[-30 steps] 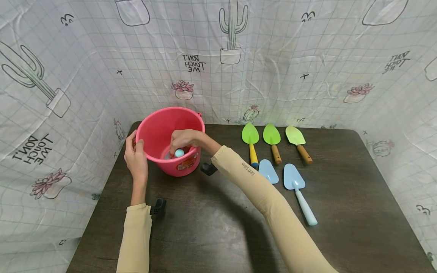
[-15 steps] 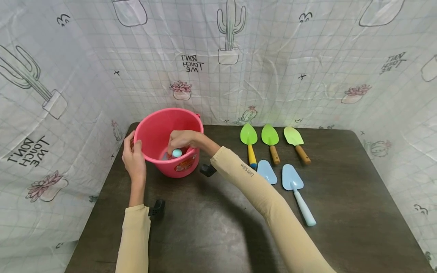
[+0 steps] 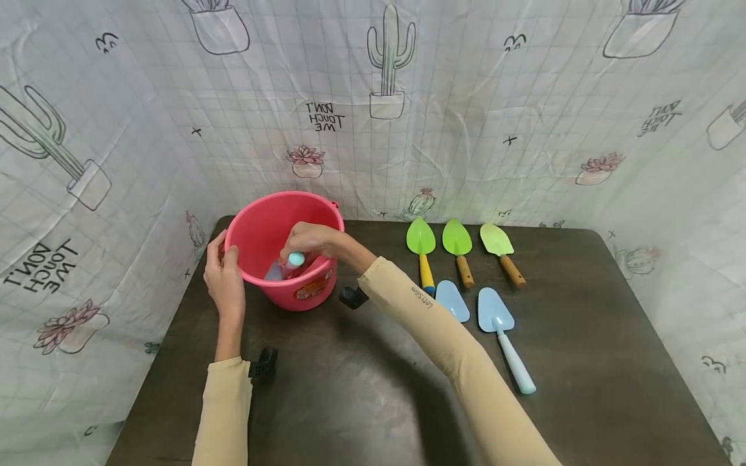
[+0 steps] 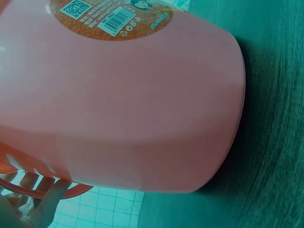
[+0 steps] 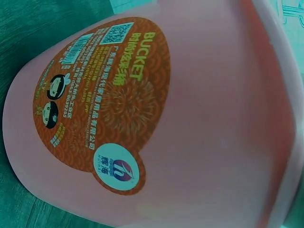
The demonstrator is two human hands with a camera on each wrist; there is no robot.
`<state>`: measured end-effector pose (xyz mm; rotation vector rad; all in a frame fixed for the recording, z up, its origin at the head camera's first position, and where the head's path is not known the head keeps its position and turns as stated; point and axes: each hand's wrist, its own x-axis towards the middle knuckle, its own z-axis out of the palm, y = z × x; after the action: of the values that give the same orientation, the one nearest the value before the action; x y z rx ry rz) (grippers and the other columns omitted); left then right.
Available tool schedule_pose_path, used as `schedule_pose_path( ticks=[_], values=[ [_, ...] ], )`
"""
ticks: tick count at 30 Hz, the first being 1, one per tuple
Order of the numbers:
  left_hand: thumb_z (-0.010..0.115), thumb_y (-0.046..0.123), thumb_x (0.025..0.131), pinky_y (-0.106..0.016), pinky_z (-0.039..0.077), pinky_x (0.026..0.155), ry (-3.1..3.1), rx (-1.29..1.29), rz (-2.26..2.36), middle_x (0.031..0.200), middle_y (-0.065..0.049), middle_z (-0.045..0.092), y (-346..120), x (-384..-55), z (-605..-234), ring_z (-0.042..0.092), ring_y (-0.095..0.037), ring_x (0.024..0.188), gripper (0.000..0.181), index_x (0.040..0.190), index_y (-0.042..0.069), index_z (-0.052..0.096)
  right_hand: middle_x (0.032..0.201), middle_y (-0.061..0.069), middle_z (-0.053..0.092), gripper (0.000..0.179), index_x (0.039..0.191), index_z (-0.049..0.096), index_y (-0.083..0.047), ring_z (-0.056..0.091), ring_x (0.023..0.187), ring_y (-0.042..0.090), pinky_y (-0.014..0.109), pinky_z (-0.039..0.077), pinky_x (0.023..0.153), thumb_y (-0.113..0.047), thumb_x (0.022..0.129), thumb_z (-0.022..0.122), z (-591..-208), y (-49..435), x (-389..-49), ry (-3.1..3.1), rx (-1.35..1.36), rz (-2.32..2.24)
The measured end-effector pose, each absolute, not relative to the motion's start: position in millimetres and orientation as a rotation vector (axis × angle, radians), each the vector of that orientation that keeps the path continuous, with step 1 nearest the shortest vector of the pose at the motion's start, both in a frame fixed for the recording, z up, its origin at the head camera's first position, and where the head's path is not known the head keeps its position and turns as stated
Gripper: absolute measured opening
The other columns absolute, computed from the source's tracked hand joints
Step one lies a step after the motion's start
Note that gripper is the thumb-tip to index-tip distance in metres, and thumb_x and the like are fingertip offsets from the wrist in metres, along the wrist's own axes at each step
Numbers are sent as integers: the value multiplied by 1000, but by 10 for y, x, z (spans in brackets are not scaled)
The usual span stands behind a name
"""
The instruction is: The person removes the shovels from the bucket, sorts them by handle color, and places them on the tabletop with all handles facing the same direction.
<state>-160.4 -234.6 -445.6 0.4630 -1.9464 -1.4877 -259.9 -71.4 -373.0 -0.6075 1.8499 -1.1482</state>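
A pink bucket (image 3: 259,226) stands at the table's far left, its paper label (image 5: 102,104) filling much of the right wrist view. My left hand (image 3: 225,275) grips its left rim, thumb towards the inside; in the left wrist view fingers (image 4: 52,199) lie at the rim. Inside the bucket, my right hand (image 3: 309,239) holds a trowel (image 3: 296,259) by its handle, whose rounded light blue end points up. A greyish-blue blade (image 3: 274,270) shows beside it, low in the bucket. The bucket's front wall hides the rest, and the right wrist view shows only the bucket's outside.
Right of the bucket lie a green trowel with a yellow handle (image 3: 427,275), two green trowels with wooden handles (image 3: 464,272) (image 3: 511,270), and two light blue trowels (image 3: 515,362) (image 3: 452,301), one partly under my right sleeve. A patterned curtain (image 3: 361,155) borders the dark table (image 3: 326,388).
The trowel's handle end has risen slightly and shifted left in the bucket, and more of the blade shows. My left hand stays on the rim. The head view has shifted a little.
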Motion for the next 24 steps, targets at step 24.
schedule_pose_path(
  ticks=[24],
  values=[
    [45, 28, 98, -38, 49, 90, -1948, 454, -1502, 126, 3, 59, -2377, -1613, -4462, 56, -16, 108, 38, 134, 22, 56, 78, 20, 66, 20, 84, 66, 12, 68, 76, 33, 41, 55, 76, -8, 85, 64, -3685, -631, -2676, 1640, -413, -1492]
  ],
)
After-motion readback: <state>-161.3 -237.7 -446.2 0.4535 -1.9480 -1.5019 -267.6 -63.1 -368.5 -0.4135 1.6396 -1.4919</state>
